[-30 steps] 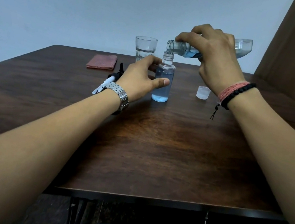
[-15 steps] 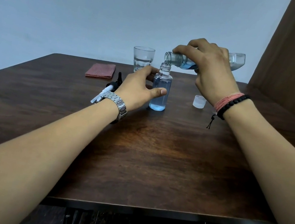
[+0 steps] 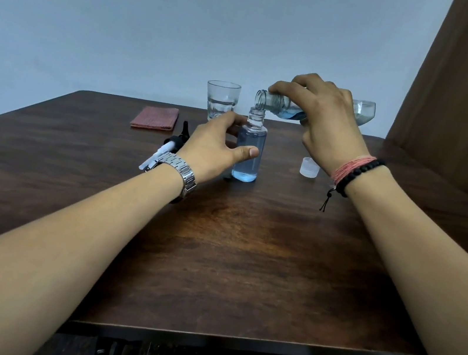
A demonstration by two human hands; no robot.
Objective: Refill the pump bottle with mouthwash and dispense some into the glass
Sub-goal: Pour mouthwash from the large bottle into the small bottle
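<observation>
My left hand (image 3: 216,146) grip steadies pump bottle (image 3: 248,152) on bench (image 3: 244,256); right hand (image 3: 325,124) grip tips mouthwash bottle (image 3: 281,106). Keep mouths aligned, pour slowly, stop below neck.

Dark wood table (image 3: 244,256), clear plastic bottle (image 3: 248,155), metal watch (image 3: 179,170)

Pump head (image 3: 169,148) — half behind left hand (image 3: 212,149)

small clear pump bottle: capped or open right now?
Open. The small clear pump bottle has a bare threaded neck; its black-and-white pump head lies on the table.
</observation>
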